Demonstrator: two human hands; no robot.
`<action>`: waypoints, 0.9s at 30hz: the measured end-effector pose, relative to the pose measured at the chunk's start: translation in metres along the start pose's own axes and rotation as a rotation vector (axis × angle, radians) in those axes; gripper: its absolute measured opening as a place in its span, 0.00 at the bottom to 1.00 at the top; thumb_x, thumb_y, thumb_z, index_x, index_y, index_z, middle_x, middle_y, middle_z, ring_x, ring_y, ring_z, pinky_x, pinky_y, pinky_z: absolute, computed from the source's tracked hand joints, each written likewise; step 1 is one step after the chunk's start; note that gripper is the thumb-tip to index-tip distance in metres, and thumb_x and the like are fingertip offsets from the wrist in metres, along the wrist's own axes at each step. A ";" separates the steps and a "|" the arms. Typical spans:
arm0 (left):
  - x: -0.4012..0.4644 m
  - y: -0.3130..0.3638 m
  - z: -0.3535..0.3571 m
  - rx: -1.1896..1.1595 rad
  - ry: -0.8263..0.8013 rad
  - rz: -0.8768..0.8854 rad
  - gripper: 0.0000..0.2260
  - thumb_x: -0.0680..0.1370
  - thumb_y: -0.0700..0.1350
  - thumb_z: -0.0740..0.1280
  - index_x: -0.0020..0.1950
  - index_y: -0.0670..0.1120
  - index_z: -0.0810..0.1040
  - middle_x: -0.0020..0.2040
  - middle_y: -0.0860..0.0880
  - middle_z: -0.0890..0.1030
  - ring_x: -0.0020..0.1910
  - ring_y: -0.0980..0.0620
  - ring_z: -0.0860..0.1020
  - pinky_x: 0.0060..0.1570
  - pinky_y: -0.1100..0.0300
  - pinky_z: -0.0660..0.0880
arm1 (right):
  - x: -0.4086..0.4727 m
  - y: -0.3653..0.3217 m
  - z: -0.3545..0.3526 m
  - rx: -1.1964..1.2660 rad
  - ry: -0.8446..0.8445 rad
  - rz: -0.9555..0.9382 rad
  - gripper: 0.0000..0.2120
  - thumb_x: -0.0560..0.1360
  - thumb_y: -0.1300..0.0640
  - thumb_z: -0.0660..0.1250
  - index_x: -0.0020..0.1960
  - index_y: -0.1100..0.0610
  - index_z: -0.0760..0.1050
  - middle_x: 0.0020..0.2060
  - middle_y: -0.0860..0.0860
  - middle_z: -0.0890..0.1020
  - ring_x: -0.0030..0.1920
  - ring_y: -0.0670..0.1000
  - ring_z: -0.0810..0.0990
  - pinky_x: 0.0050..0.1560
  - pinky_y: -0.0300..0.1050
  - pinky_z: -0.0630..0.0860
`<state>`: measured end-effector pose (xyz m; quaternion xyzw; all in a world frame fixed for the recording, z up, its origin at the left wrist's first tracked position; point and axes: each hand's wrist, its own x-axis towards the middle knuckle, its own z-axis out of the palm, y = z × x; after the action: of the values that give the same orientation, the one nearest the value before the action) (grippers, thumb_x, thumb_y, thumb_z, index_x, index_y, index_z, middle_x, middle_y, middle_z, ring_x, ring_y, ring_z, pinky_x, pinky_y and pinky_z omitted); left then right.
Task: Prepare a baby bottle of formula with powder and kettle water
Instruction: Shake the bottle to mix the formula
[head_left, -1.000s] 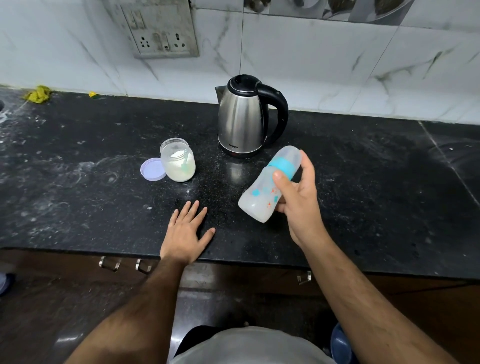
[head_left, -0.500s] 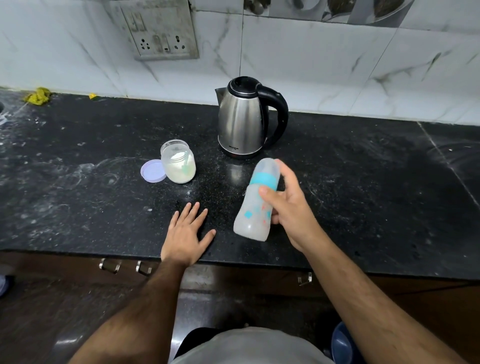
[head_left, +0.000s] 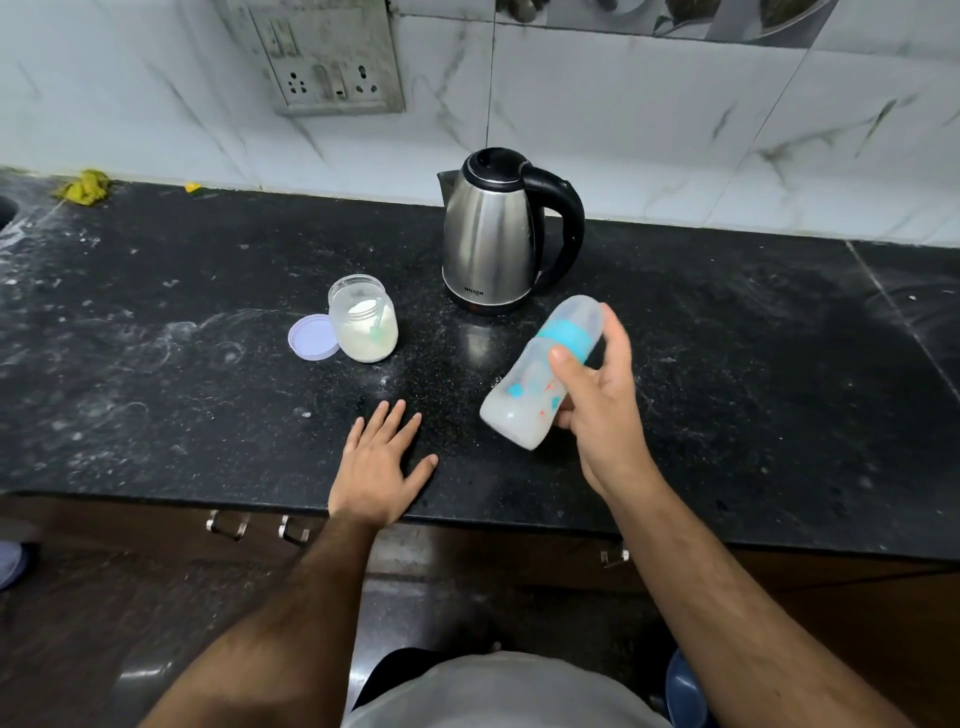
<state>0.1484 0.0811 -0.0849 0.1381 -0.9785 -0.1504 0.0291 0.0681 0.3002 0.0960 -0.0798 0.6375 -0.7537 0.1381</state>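
Note:
My right hand grips a capped baby bottle with a teal collar, tilted with its cap pointing up and to the right, above the counter; the liquid inside looks milky. My left hand rests flat with fingers spread on the black counter near its front edge. An open jar of white powder with a scoop inside stands left of centre, its lilac lid lying beside it. A steel kettle with a black handle stands behind the bottle.
A wall socket panel sits on the marble backsplash above the kettle's left. A yellow cloth scrap lies at the far left back. Powder smears mark the counter's left side. Drawer handles show below the edge.
The bottle swung from tilted to nearly upright and lower half a second ago, then back up to a tilt, as in shaking. My left hand stayed flat on the counter.

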 end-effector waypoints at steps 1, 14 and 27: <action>0.000 0.000 0.000 0.004 -0.002 0.001 0.34 0.76 0.68 0.48 0.78 0.53 0.62 0.81 0.52 0.56 0.80 0.54 0.48 0.79 0.51 0.44 | 0.002 0.000 -0.001 -0.002 0.024 -0.002 0.31 0.80 0.60 0.65 0.78 0.47 0.55 0.39 0.42 0.84 0.41 0.45 0.82 0.44 0.52 0.81; 0.001 0.000 0.000 -0.001 -0.006 0.001 0.34 0.76 0.67 0.48 0.78 0.53 0.62 0.81 0.52 0.56 0.80 0.54 0.48 0.79 0.51 0.44 | -0.001 -0.002 -0.004 -0.040 -0.103 0.050 0.32 0.80 0.62 0.64 0.78 0.47 0.54 0.41 0.44 0.85 0.42 0.45 0.83 0.40 0.45 0.82; 0.000 0.000 -0.001 0.002 -0.003 0.001 0.34 0.76 0.67 0.48 0.78 0.53 0.62 0.81 0.52 0.56 0.80 0.55 0.48 0.79 0.51 0.44 | -0.005 -0.008 -0.001 -0.115 -0.254 0.055 0.33 0.78 0.64 0.66 0.77 0.47 0.55 0.38 0.47 0.85 0.38 0.43 0.83 0.34 0.35 0.77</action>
<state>0.1488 0.0810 -0.0843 0.1374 -0.9788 -0.1494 0.0278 0.0717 0.3036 0.1037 -0.1647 0.6591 -0.6957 0.2335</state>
